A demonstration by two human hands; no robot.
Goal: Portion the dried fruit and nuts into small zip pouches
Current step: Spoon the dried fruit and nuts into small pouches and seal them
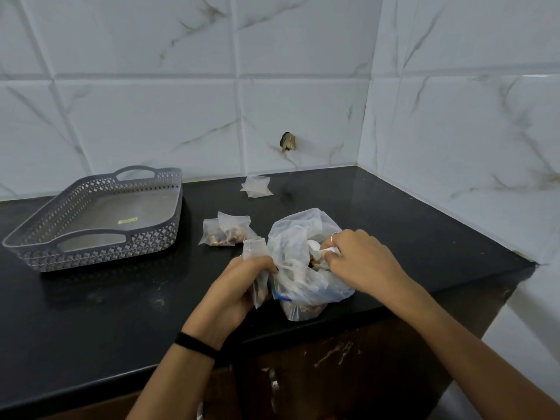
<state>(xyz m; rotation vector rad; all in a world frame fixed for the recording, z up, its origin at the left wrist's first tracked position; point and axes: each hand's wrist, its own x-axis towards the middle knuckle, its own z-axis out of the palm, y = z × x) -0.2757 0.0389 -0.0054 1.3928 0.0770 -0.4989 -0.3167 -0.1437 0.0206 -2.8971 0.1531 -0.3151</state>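
Note:
A large clear plastic bag (298, 247) of dried fruit and nuts stands on the black counter (121, 298) near its front edge. My left hand (242, 283) grips a small zip pouch (256, 253) pressed against the bag's left side; some nuts show in the pouch's bottom. My right hand (357, 262) reaches into the bag's mouth, its fingers closed around a white spoon (318, 248) whose bowl shows inside. Two filled pouches (225, 231) lie just left of the bag. A few empty pouches (257, 186) lie by the back wall.
A grey perforated basket tray (97, 219) with handles sits at the left of the counter. Tiled walls close the back and right side. A dark cabinet front (333, 374) lies below the counter edge.

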